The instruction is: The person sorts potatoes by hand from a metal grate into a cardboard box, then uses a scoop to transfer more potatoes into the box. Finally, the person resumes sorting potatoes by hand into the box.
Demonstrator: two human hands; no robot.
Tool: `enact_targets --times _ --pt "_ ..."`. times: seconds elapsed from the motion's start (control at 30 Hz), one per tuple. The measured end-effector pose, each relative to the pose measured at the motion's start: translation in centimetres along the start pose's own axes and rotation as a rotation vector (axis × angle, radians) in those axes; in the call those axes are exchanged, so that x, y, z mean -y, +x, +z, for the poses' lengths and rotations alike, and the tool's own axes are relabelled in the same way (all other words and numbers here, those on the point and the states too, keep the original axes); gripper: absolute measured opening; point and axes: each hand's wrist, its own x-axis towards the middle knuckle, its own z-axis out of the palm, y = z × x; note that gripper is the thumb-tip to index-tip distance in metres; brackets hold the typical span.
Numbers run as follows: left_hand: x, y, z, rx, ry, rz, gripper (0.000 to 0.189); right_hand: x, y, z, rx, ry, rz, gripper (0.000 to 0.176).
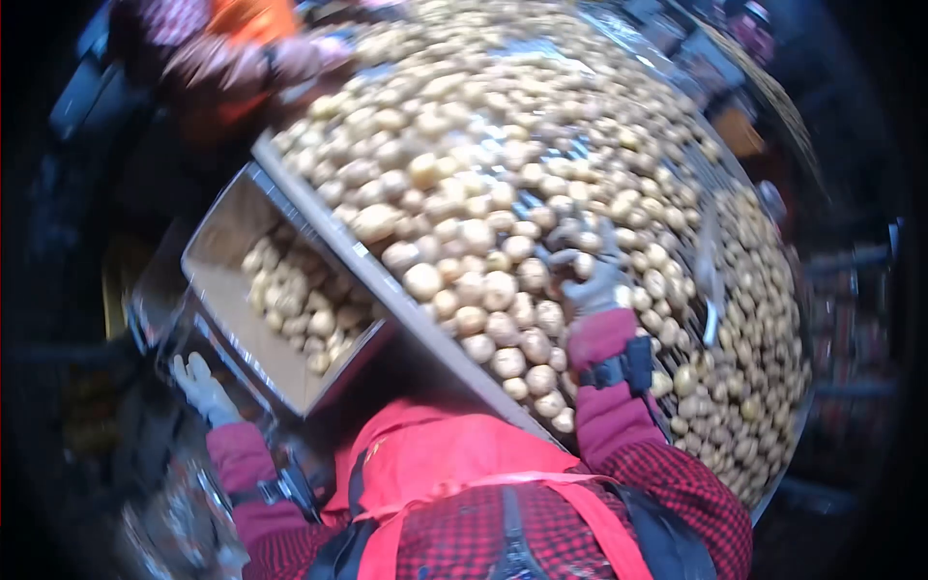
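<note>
Many round, pale yellow-brown potatoes (499, 290) cover a large table with a raised edge (387, 290). My right hand (592, 275), in a grey glove, reaches in among them, its fingers around a potato (583, 266). On the other side of the edge, an open cardboard box (217, 242) stands tilted, partly filled with potatoes (290, 295). My left hand (201, 389), in a light glove, is beside the box at its lower left, fingers apart and nothing in them.
At the upper left a person in an orange garment (253, 24) reaches toward the potatoes. Dark slats (677, 193) show between the potatoes on the right. Clear plastic (179, 512) lies at the lower left.
</note>
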Motion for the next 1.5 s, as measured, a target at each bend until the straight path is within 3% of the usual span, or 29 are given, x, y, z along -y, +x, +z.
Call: enact_targets --times 0.1,0.17,0.2,0.23,0.3,0.33,0.43,0.53,0.67,0.7,0.8,0.87,0.93,1.0,1.07,1.33,1.4,1.5 --pt "-7.6 -2.7 9.4 0.332 -0.185 0.293 0.056 -0.1 0.0 0.2 0.007 0.068 -0.022 0.048" --pt "-17.0 -7.7 15.5 0.433 0.161 0.742 0.05 -0.4 -0.7 1.2 -0.029 0.024 -0.044 0.046" --pt "-21.3 -11.1 18.3 0.611 0.084 0.726 0.05 -0.1 -0.9 0.8 0.04 0.018 -0.031 0.047" --pt "-21.3 -11.6 22.0 0.759 -0.058 0.766 0.048 0.1 -1.1 0.8 0.037 0.027 -0.038 0.047" --pt "-26.9 -16.9 26.9 0.961 0.051 0.934 0.041 0.3 -1.3 0.7 0.018 0.016 -0.071 0.047" --pt "-28.8 -18.9 29.8 0.999 0.044 1.202 0.039 0.3 -1.5 0.5 -0.001 -0.006 -0.1 0.047" --pt "-31.8 -24.5 39.1 1.257 -0.003 1.373 0.03 0.5 -1.8 1.2 -0.095 -0.032 -0.171 0.046" --pt "-33.0 -29.2 48.3 1.272 0.184 1.614 0.027 0.6 -1.8 1.7 -0.189 -0.057 -0.217 0.047" --pt "-31.2 -34.4 58.8 1.173 0.439 1.699 0.026 1.4 -1.3 1.2 -0.259 -0.146 -0.214 0.052" --pt "-31.4 -35.4 61.2 1.238 0.731 1.676 0.026 1.4 -1.4 1.3 -0.262 -0.119 -0.219 0.052" --pt "-30.4 -38.2 65.7 1.221 0.959 1.557 0.024 1.5 -1.4 -0.5 -0.191 -0.065 -0.19 0.056" --pt "-33.7 -39.9 63.4 1.311 0.969 1.47 0.026 1.8 -1.4 0.0 -0.278 -0.168 -0.165 0.057" --pt "-32.6 -38.6 65.5 1.332 0.956 1.444 0.021 1.7 -1.5 0.2 -0.244 -0.082 -0.194 0.05" --pt "-30.3 -38.1 66.0 1.17 0.821 1.49 0.021 1.7 -1.7 0.4 -0.319 -0.188 -0.202 0.054" --pt "-30.6 -38.5 64.2 1.191 0.852 1.506 0.021 1.4 -1.8 0.5 -0.372 -0.232 -0.233 0.058" --pt "-35.5 -39.6 61.9 1.262 1.037 1.277 0.043 1.1 -1.9 1.3 -0.364 -0.209 -0.284 0.048" --pt "-36.9 -39.7 60.4 1.31 1.023 1.298 0.048 1.2 -2.2 2.3 -0.361 -0.18 -0.292 0.045" --pt "-37.5 -40.1 60.0 1.276 1.012 1.336 0.038 1.3 -2.1 2.2 -0.36 -0.194 -0.294 0.047"
